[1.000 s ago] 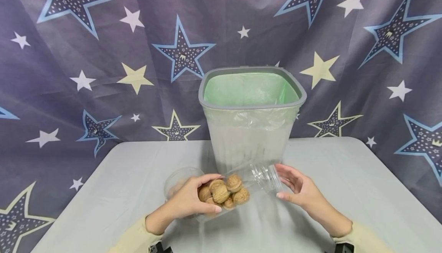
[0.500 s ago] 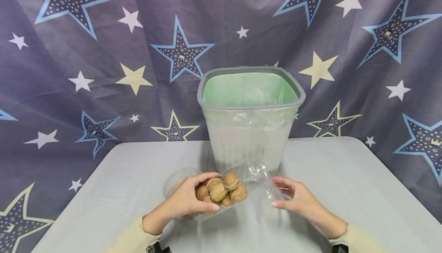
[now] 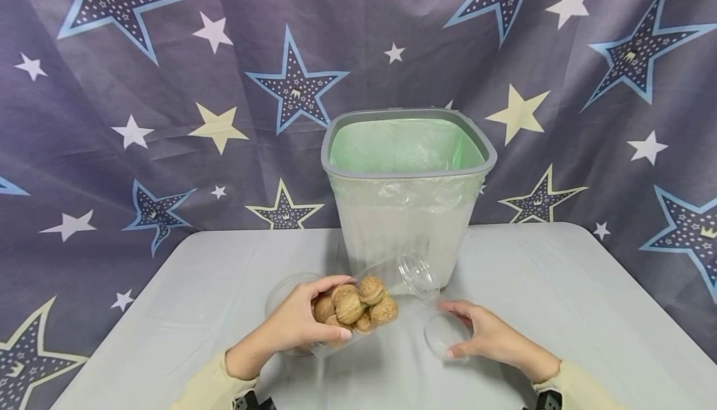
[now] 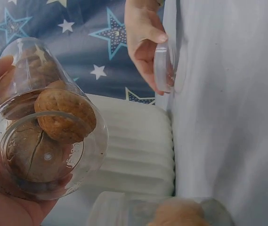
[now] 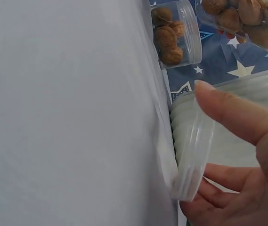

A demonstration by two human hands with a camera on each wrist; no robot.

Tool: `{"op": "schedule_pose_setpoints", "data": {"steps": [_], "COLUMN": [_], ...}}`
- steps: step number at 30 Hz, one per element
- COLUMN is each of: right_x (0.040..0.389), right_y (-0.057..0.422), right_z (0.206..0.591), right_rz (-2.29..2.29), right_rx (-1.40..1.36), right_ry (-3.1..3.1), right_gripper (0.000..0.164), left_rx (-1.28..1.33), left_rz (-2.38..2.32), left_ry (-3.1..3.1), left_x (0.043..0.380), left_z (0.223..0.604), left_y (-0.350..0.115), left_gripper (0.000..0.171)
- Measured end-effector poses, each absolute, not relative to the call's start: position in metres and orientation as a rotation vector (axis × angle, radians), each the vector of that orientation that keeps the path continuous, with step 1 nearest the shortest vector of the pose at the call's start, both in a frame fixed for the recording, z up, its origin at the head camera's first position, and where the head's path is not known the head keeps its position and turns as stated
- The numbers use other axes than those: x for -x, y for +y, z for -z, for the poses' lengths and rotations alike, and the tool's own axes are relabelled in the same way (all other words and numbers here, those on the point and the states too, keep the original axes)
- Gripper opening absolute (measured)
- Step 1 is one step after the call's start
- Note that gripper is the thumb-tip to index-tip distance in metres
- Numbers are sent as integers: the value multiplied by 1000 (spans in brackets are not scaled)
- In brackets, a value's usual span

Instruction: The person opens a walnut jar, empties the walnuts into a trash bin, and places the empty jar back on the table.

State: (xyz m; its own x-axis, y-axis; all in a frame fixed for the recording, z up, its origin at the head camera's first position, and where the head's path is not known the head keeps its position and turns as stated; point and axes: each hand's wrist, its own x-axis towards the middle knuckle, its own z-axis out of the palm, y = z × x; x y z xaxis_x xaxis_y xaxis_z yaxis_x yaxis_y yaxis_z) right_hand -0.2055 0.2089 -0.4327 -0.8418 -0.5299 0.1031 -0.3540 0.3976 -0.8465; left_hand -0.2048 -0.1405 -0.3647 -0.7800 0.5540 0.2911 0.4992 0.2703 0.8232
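Observation:
My left hand (image 3: 297, 323) grips a clear plastic jar (image 3: 386, 274) that lies tilted, its open threaded mouth toward the upper right. Several whole walnuts (image 3: 348, 304) fill its lower part; the left wrist view shows the jar's round base (image 4: 49, 157) up close. My right hand (image 3: 495, 340) pinches a clear round lid (image 3: 437, 335) by its edge, thumb on one side and fingers on the other. In the right wrist view the lid (image 5: 197, 150) is on edge, low by the tabletop and apart from the jar. A second clear jar (image 5: 192, 35) with walnuts stands behind my left hand, partly hidden.
A white bin (image 3: 403, 229) with a grey rim and a pale green liner bag stands at the back of the table, right behind the held jar. The pale table (image 3: 560, 285) reaches back to a dark curtain (image 3: 370, 37) printed with stars.
My right hand has drawn the lid off the jar's mouth and lowered it toward the table, turning it flatter. My left hand with the jar has shifted slightly left.

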Motion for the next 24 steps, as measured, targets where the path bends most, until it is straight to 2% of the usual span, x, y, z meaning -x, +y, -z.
{"op": "schedule_pose_setpoints", "data": {"steps": [16,24], "right_x": [204,208], "right_y": [210,216], "right_z": [433,423], "right_rz": [1310,1384], "right_rx": [783,722], "right_ry": [2531,2557], "right_gripper": [81,71], "left_rx": [-1069,-1103], "left_rz": [-1562,-1532], "left_ry": [2450,2504], "left_x": [200,199], "left_z": [331,319], "left_y": [-147,-156], "left_gripper": [67,66]}}
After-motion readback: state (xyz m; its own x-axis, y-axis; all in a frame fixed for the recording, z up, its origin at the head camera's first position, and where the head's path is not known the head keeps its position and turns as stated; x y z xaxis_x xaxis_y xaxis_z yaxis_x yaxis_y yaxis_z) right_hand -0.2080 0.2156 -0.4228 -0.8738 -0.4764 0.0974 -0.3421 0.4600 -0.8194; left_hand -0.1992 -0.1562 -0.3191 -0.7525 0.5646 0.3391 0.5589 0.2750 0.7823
